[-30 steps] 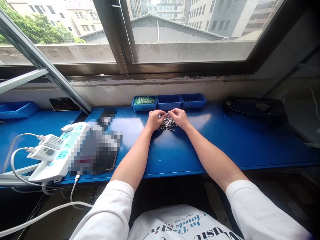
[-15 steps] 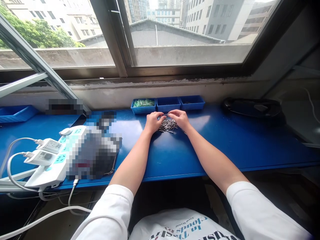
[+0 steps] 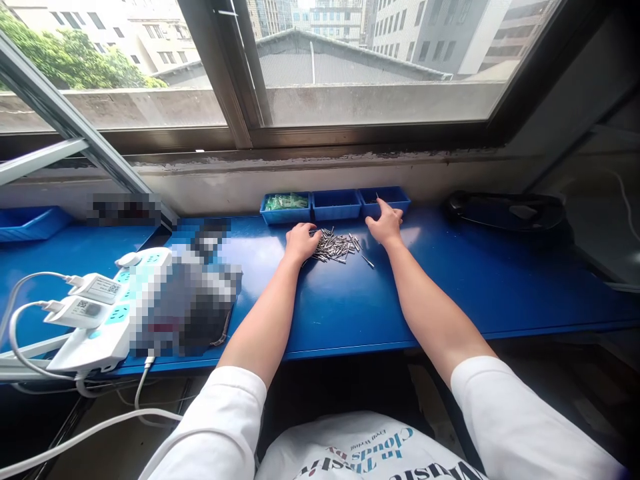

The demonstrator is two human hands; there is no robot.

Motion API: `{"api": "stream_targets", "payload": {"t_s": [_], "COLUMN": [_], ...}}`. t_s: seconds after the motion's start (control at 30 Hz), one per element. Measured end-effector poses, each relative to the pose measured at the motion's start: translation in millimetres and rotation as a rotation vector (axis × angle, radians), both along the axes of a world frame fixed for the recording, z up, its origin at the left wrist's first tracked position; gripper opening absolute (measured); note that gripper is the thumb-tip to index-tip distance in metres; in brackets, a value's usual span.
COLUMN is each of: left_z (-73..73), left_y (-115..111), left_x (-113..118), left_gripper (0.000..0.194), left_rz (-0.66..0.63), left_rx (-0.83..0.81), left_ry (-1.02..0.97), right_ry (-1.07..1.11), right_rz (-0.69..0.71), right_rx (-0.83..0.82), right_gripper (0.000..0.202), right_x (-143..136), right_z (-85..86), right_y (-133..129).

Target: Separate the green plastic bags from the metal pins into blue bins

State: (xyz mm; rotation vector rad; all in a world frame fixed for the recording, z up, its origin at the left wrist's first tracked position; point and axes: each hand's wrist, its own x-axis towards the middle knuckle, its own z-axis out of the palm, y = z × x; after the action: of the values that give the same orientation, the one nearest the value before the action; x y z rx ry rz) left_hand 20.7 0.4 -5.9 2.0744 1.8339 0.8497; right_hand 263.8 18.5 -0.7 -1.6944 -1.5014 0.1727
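Observation:
A heap of slim silvery metal pins (image 3: 336, 247) lies on the blue tabletop. My left hand (image 3: 301, 241) rests at its left edge, fingers bent and thumb a little apart, touching the pins; nothing shows clearly in its grip. My right hand (image 3: 385, 223) reaches over the front edge of the right blue bin (image 3: 367, 207), index finger stretched out and thumb spread away. Just past that fingertip is a tiny dark sliver, too small to tell whether held or lying in the bin. One loose pin (image 3: 367, 261) lies right of the heap.
A middle blue bin (image 3: 337, 211) and a left bin (image 3: 285, 217) with green-and-clear packets (image 3: 286, 202) stand beside the right one, below the window. A white power strip (image 3: 107, 327) with plugged cables is at left. A black case-like object (image 3: 505, 217) lies at right.
My hands were together over the heap with a thin pin between them. The right hand has moved up and right to the right bin; the left has moved slightly left, uncovering the heap.

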Motion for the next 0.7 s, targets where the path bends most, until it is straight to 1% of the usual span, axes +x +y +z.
{"api": "stream_targets", "payload": {"t_s": [0.13,0.27,0.4,0.47,0.53,0.57,0.63,0.7], "left_z": [-1.3,-3.0,-2.3,-1.8,-2.0,-2.6,-4.1,-5.5], "left_y": [0.1,0.5,0.8,1.0,1.4,1.5,1.2,0.0], "left_x": [0.1,-0.8,-1.7,-1.9,-1.9,-1.8,-1.4,-0.8], "left_gripper": [0.029,0.025,0.025,0.027,0.029,0.03,0.032,0.034], "left_rz": [-0.001,-0.011,-0.018,-0.017,-0.026,-0.037,-0.085,-0.158], "left_rx": [-0.003,0.039,0.04,0.017,0.003,0.005,0.022,0.043], "left_ry": [0.029,0.032,0.045,0.061,0.065,0.059,0.043,0.044], "right_ry": [-0.053,-0.075,-0.082,-0.085,-0.09,-0.098,-0.115,-0.138], "right_rz": [-0.022,-0.004,0.017,0.011,0.015,0.043,0.136,0.251], "right_rx": [-0.001,-0.036,-0.055,-0.031,0.035,0.074,0.129,0.134], "right_gripper": [0.067,0.072,0.079,0.079,0.071,0.065,0.05,0.04], "right_x": [6.7,8.9,5.9,1.2,-6.3,-10.9,-21.3,-32.0], "right_z": [-9.4,-17.5,-19.8,-18.2,-15.6,-14.2,-12.0,-10.6], "right_y": [4.9,11.3,13.6,11.0,6.1,3.1,-3.6,-10.5]}}
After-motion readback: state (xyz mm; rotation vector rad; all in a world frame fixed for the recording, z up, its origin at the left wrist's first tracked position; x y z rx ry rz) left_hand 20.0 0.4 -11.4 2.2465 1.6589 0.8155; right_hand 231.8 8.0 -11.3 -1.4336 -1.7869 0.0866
